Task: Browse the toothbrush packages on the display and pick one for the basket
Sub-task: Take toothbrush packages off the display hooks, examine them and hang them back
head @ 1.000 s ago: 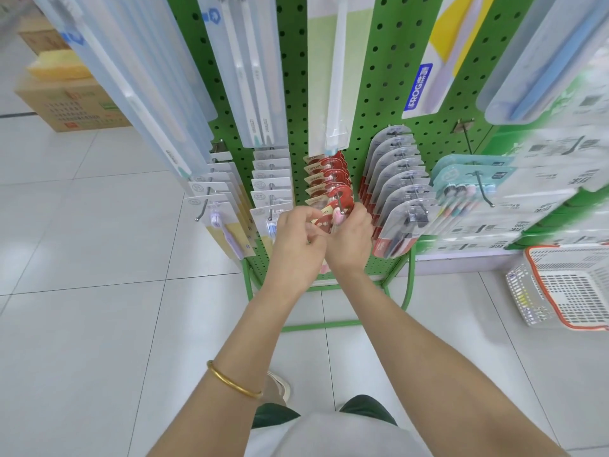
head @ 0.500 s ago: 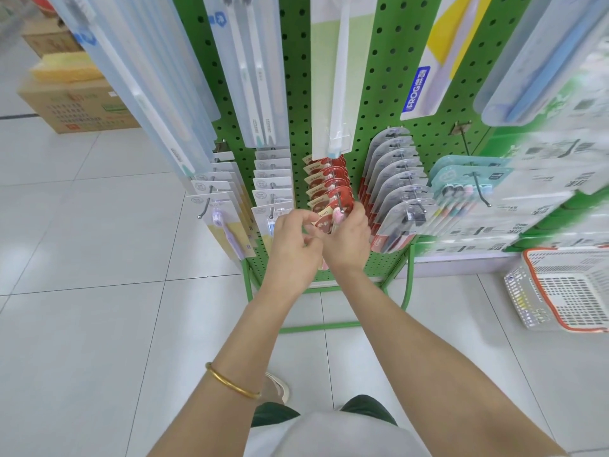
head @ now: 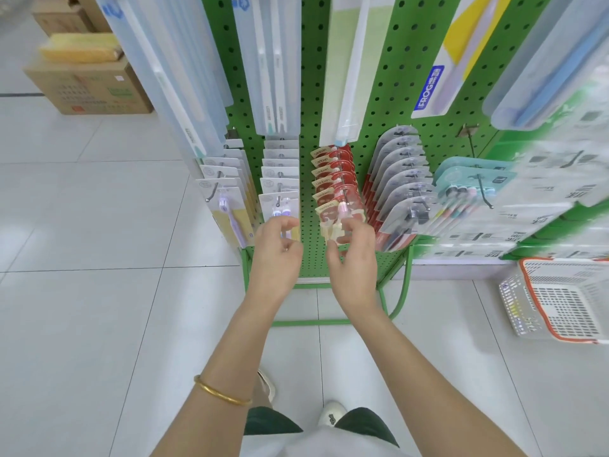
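Currently, the right hand (head: 355, 258) pinches the front red toothbrush package (head: 333, 222), which hangs on the green pegboard (head: 379, 103). The left hand (head: 278, 258) is loosely curled and holds nothing. One upper package (head: 461, 51) reads "FROG". The basket (head: 566, 305) sits on the floor to the right.

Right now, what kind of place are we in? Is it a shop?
Most likely a shop. Lots of toothbrush packs hang in rows on a green rack, a shopping basket waits on the floor beside it, and cardboard boxes stand further off.
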Demonstrator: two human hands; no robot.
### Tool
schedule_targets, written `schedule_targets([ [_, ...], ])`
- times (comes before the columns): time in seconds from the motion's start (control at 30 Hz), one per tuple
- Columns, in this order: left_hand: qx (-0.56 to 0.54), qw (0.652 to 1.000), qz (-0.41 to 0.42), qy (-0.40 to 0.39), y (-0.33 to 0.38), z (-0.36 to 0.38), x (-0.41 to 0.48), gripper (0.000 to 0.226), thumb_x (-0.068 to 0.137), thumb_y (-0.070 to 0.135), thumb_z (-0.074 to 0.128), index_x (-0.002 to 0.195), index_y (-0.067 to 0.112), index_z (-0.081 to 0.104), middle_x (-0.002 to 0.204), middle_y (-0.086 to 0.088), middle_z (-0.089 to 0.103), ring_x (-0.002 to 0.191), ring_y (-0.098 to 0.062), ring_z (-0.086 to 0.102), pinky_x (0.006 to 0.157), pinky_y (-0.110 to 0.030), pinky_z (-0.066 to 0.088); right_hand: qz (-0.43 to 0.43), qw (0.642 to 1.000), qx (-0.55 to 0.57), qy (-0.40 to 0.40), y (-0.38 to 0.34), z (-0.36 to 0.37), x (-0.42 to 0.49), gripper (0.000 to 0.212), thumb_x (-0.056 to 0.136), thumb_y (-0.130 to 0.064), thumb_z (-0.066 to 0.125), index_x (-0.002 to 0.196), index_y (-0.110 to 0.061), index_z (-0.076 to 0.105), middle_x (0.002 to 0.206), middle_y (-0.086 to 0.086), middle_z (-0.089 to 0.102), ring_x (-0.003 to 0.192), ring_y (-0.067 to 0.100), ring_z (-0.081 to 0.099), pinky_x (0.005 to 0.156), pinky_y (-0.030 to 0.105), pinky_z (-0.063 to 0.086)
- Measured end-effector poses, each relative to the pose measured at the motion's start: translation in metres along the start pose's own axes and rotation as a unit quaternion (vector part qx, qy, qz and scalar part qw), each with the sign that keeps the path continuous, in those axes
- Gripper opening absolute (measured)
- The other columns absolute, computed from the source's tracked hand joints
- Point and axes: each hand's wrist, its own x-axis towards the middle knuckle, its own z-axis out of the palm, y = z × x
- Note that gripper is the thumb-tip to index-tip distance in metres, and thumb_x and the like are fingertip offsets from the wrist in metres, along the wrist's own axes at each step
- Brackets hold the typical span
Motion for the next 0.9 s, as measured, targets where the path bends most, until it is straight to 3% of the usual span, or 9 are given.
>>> schedule_targets([
  [0.1,-0.009,1.000,-0.016,0.002,-0.003,-0.009,-0.003,0.037,0.087,-0.002,0.045,0.107,0.028,0.052,0.124,0.000,0.049,0.086,-0.006,0.058,0.085,-0.034,0.051,-0.032,0.996,0.048,-0.060,-0.028,0.003,0.012,0.036,0.091,-0.005,0.053,0.127,-0.006,0.047,0.115,0.000,0.045,0.086,0.013,0.054,0.080,0.039,0.049],
  [0.2,-0.015,1.000,-0.020,0.000,-0.005,-0.020,0.001,0.035,0.088,-0.002,0.046,0.110,0.024,0.051,0.124,0.003,0.050,0.072,0.008,0.054,0.081,-0.029,0.051,-0.046,0.994,0.033,-0.094,-0.050,0.014,0.033,0.039,0.095,-0.007,0.049,0.133,-0.004,0.045,0.130,0.011,0.048,0.110,0.022,0.051,0.093,0.031,0.042],
  [0.27,-0.017,1.000,-0.016,-0.007,-0.008,-0.031,0.006,0.034,0.088,-0.002,0.046,0.114,0.020,0.052,0.124,0.003,0.050,0.070,0.011,0.052,0.081,-0.029,0.050,-0.044,0.992,-0.001,-0.114,-0.058,0.022,0.045,0.037,0.097,-0.007,0.045,0.134,-0.005,0.044,0.135,0.012,0.046,0.117,0.022,0.047,0.090,0.019,0.033],
  [0.33,-0.012,1.000,-0.014,-0.016,-0.009,-0.043,0.012,0.034,0.089,-0.002,0.046,0.115,0.019,0.052,0.123,0.003,0.050,0.075,0.006,0.053,0.081,-0.028,0.050,-0.031,0.991,-0.035,-0.122,-0.061,0.029,0.053,0.036,0.098,-0.007,0.042,0.133,-0.006,0.046,0.136,0.013,0.046,0.116,0.023,0.047,0.086,0.019,0.032],
  [0.43,-0.013,0.999,-0.008,-0.033,-0.009,-0.061,0.020,0.033,0.089,-0.002,0.046,0.113,0.020,0.052,0.119,0.004,0.051,0.079,0.000,0.053,0.079,-0.029,0.051,0.007,0.990,-0.064,-0.125,-0.063,0.038,0.062,0.033,0.097,-0.006,0.040,0.129,-0.006,0.051,0.129,0.012,0.051,0.111,0.024,0.051,0.087,0.029,0.039],
  [0.57,-0.024,0.998,-0.005,-0.064,-0.014,-0.079,0.028,0.034,0.089,-0.002,0.046,0.110,0.024,0.051,0.114,0.011,0.051,0.083,-0.006,0.055,0.080,-0.032,0.052,0.010,0.989,-0.090,-0.113,-0.059,0.046,0.068,0.025,0.096,-0.006,0.044,0.114,-0.005,0.061,0.112,0.011,0.060,0.096,0.020,0.053,0.076,0.026,0.036],
  [0.67,-0.024,0.996,-0.001,-0.081,-0.018,-0.088,0.031,0.034,0.089,-0.002,0.045,0.109,0.025,0.052,0.112,0.012,0.050,0.082,-0.002,0.053,0.079,-0.029,0.051,0.008,0.992,-0.077,-0.097,-0.060,0.047,0.066,0.024,0.095,-0.005,0.045,0.112,-0.005,0.062,0.106,0.011,0.059,0.089,0.015,0.047,0.075,0.027,0.037],
  [0.77,-0.022,0.995,0.005,-0.094,-0.022,-0.093,0.031,0.034,0.089,-0.002,0.046,0.110,0.024,0.052,0.114,0.011,0.049,0.082,0.000,0.052,0.080,-0.029,0.051,0.006,0.994,-0.068,-0.080,-0.065,0.047,0.059,0.022,0.095,-0.004,0.045,0.108,-0.005,0.062,0.097,0.006,0.051,0.086,0.021,0.049,0.074,0.028,0.036],
  [0.9,-0.026,0.993,0.013,-0.114,-0.026,-0.096,0.029,0.033,0.090,-0.003,0.046,0.109,0.023,0.051,0.113,0.011,0.049,0.081,-0.001,0.053,0.083,-0.032,0.052,-0.003,0.994,-0.083,-0.067,-0.067,0.044,0.055,0.020,0.095,-0.006,0.045,0.105,-0.007,0.063,0.094,0.002,0.048,0.090,0.021,0.045,0.074,0.029,0.033],
])
